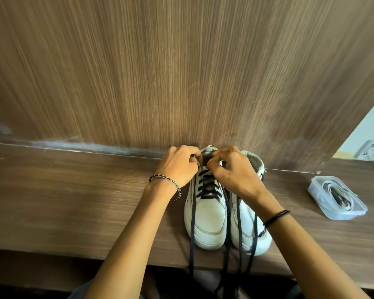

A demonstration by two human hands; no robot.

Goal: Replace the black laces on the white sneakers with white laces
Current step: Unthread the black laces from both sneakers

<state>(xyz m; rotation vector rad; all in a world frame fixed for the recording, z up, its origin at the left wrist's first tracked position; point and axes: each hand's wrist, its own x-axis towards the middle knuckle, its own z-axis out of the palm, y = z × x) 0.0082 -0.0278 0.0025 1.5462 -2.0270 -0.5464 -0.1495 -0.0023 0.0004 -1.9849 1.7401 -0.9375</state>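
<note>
Lace swap under way: white sneakers stand side by side, touching, on a wood surface, heels to the back panel, toes toward the person. The left hand and right hand meet at the top of the lacing on the left sneaker of the pair. Both have fingers curled tight, and each appears to pinch the black laces on its own side. Knuckles hide the exact fingertip contact. The lower crossings are still threaded, and the loose ends run down past the toes and hang over the surface's front edge. The 2nd sneaker sits partly under the right wrist w/ its black ends also trailing off the edge. Handling, as a judgement: the laces look thin, limp and light, so they can be pulled but not pushed. They are prob. best taken right next to the hole or at the stiff tip, one crossing at a time. The sneakers look light w/ a fairly stiff upper and are likely to slide or tip under a hard tug, so one hand should steady the shoe while the other draws. Well to the right sits a clear plastic tub w/ no lid in view. It holds the coiled white laces and something dark among them that cannot be made out.
</note>
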